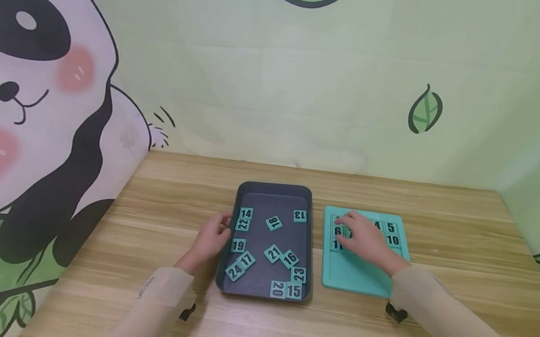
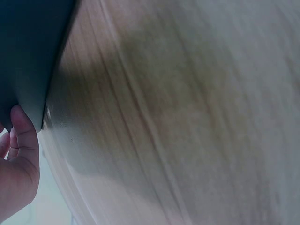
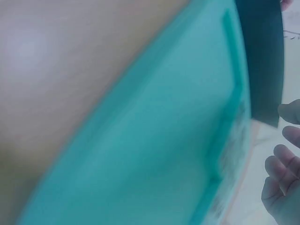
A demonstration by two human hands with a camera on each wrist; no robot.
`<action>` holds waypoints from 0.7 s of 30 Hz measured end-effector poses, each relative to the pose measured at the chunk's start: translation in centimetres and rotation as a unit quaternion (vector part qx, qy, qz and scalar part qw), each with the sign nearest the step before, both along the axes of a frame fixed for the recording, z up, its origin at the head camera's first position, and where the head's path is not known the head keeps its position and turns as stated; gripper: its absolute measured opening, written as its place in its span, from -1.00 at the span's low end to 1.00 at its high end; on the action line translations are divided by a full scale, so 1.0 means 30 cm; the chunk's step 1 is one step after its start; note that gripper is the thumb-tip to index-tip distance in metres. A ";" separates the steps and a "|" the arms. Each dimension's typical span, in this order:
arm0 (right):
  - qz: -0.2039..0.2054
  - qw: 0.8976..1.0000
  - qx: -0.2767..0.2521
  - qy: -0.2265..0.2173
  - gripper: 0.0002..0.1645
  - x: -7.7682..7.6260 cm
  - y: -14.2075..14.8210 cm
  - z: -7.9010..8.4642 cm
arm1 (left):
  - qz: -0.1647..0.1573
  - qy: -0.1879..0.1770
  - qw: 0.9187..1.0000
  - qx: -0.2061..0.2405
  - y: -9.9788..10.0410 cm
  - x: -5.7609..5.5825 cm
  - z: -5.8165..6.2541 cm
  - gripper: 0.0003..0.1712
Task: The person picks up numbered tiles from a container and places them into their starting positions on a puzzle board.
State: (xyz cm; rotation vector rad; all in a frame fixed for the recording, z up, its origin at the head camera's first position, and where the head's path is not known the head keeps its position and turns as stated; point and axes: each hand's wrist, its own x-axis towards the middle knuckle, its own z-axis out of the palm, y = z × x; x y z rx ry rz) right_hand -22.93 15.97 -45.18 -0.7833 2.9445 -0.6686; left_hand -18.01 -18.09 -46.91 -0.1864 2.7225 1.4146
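Note:
My left hand (image 1: 209,241) rests at the left side of a dark tray (image 1: 275,189), fingers loosely bent. In the left wrist view its thumb (image 2: 24,124) lies against the tray's outer wall. Over the upper left of a turquoise number board (image 1: 357,275) is my right hand (image 1: 362,238), fingers spread and nothing visible between them. Number tiles fill the board's upper rows, such as the 5 tile (image 1: 391,228) and the 10 tile (image 1: 392,240); the hand hides several others. In the right wrist view the right hand (image 3: 286,183) shows at the edge, beside the board.
Loose number tiles lie scattered in the tray, among them the 18 tile (image 1: 274,223), the 13 tile (image 1: 300,215), the 21 tile (image 1: 272,253) and the 24 tile (image 1: 234,271). The tray and board stand side by side on a wooden table (image 1: 460,249), before a panda-print wall (image 1: 277,83).

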 end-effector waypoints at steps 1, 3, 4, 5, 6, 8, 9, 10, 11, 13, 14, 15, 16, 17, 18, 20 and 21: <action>0.000 1.000 -0.002 -0.003 -0.61 -0.006 -0.017 0.008 | 0.000 0.002 1.000 0.000 0.000 0.000 -0.001 -0.53; 0.004 1.000 -0.009 -0.007 -0.60 -0.017 -0.051 0.021 | 0.002 0.004 1.000 0.001 0.000 -0.002 -0.004 -0.53; 0.008 1.000 -0.011 -0.009 -0.60 -0.022 -0.067 0.025 | 0.002 0.004 1.000 0.002 0.000 -0.002 -0.003 -0.53; 0.010 1.000 -0.014 -0.010 -0.59 -0.028 -0.084 0.028 | 0.002 0.006 1.000 0.001 0.000 -0.003 -0.003 -0.53; 0.013 1.000 -0.017 -0.012 -0.59 -0.032 -0.100 0.031 | 0.003 0.006 1.000 0.002 0.001 -0.003 -0.002 -0.52; 0.017 0.999 -0.021 -0.018 -0.57 -0.041 -0.131 0.035 | 0.002 0.006 1.000 0.002 0.000 -0.003 -0.003 -0.52; 0.018 0.999 -0.023 -0.025 -0.56 -0.046 -0.145 0.035 | 0.001 0.006 1.000 0.002 0.000 -0.002 -0.001 -0.52; 0.022 0.999 -0.023 -0.032 -0.54 -0.050 -0.159 0.036 | 0.001 0.006 1.000 0.002 0.000 -0.002 -0.002 -0.52; 0.024 0.999 -0.023 -0.039 -0.53 -0.055 -0.172 0.036 | 0.000 0.007 1.000 0.002 -0.001 -0.002 -0.003 -0.52; 0.030 0.998 -0.013 -0.048 -0.51 -0.065 -0.193 0.033 | 0.000 0.006 1.000 0.000 -0.001 -0.003 -0.003 -0.52; 0.034 0.998 -0.007 -0.052 -0.50 -0.071 -0.204 0.032 | 0.000 0.006 1.000 0.000 -0.001 -0.004 -0.004 -0.52; 0.036 0.998 -0.001 -0.056 -0.49 -0.076 -0.213 0.029 | 0.000 0.005 1.000 0.000 -0.002 -0.004 -0.004 -0.52; 0.039 0.997 0.009 -0.059 -0.49 -0.082 -0.222 0.026 | 0.000 0.003 1.000 0.000 -0.003 -0.005 -0.005 -0.52; 0.041 0.997 0.021 -0.061 -0.49 -0.088 -0.231 0.022 | 0.000 0.003 1.000 0.000 -0.003 -0.005 -0.006 -0.52; 0.043 0.996 0.034 -0.063 -0.49 -0.094 -0.239 0.018 | 0.000 0.001 1.000 0.001 -0.004 -0.006 -0.007 -0.52; 0.043 0.995 0.053 -0.072 -0.49 -0.104 -0.254 0.010 | 0.000 0.000 1.000 0.005 -0.006 -0.007 -0.008 -0.52; 0.043 0.994 0.062 -0.075 -0.49 -0.109 -0.260 0.005 | -0.001 0.002 1.000 0.007 -0.006 -0.006 -0.007 -0.52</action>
